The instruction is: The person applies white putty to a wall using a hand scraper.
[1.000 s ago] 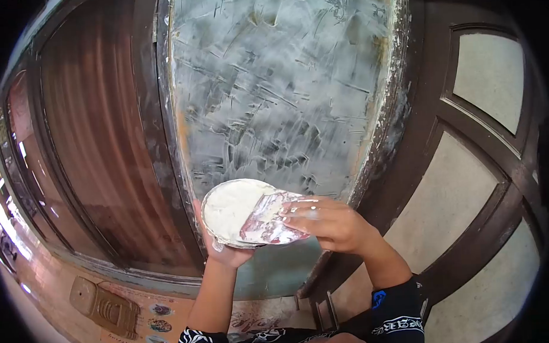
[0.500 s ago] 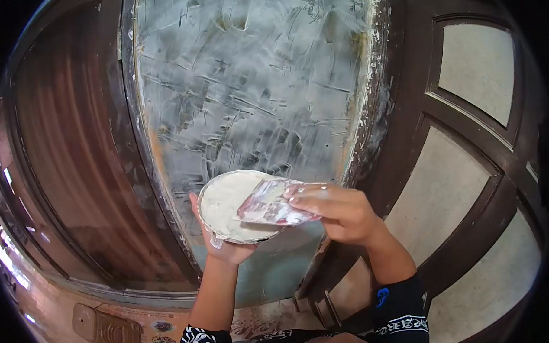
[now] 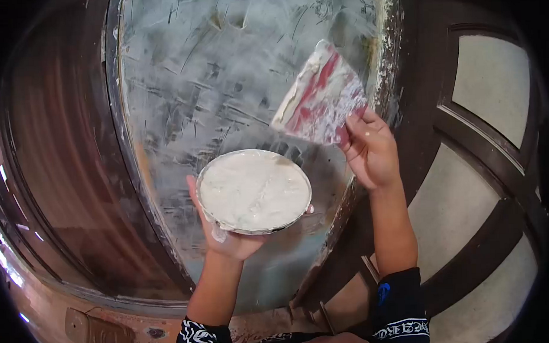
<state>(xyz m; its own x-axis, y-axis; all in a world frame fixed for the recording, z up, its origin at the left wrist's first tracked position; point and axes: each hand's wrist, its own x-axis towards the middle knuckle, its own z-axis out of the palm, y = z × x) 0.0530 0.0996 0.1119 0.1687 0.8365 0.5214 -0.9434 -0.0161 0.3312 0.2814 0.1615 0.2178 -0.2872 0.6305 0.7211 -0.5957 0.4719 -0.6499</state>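
Left hand (image 3: 231, 236) mostly hidden under the round putty dish (image 3: 254, 190) it cups from below, right hand (image 3: 370, 150) pinching a smeared scraper (image 3: 320, 97) w/ fingers closed, raised against the grey-coated panel (image 3: 234, 70), dark door frame (image 3: 468, 183) to the right.

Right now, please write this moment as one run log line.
left hand: holds putty pan | right hand: holds scraper raised at coated panel
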